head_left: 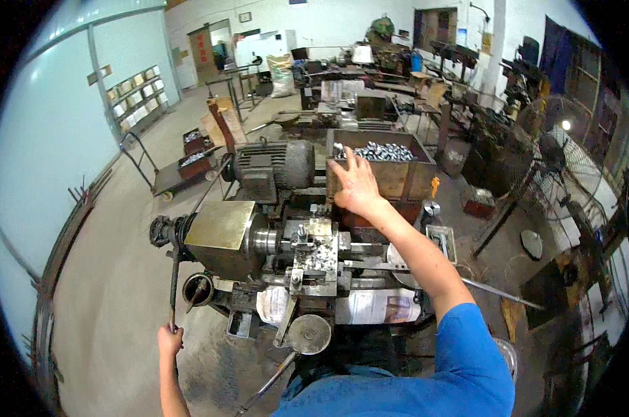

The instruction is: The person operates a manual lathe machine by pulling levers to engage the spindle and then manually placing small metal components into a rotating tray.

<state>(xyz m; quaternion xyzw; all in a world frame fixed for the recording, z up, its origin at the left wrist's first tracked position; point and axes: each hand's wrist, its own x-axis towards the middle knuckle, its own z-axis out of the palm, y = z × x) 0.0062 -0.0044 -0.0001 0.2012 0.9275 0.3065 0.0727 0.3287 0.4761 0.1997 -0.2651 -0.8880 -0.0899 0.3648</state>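
Hands, two, bare, well apart from each other. Left hand: low beside the machine, fingers curled round the lower end of a long dark lever, which rises nearly upright to the left end of a metalworking machine. Right hand: stretched forward, back uppermost, fingers spread apart, in front of the near left wall of a deep brown bin; whether its fingertips touch the rim or a piece, I cannot tell from where I stand. Metal pieces: many, small, shiny, heaped inside the bin, just beyond the right hand. Motor: one, grey, ribbed, left of the bin and behind the machine's box-shaped housing. Slide: one, at the machine's middle, strewn with dark specks. Round plate: one, grey, near the person's waist. Printed sheet: lying along the machine's near side. Round pot: one, dark, just right of the lever. Standing fan: one, well off to the right.
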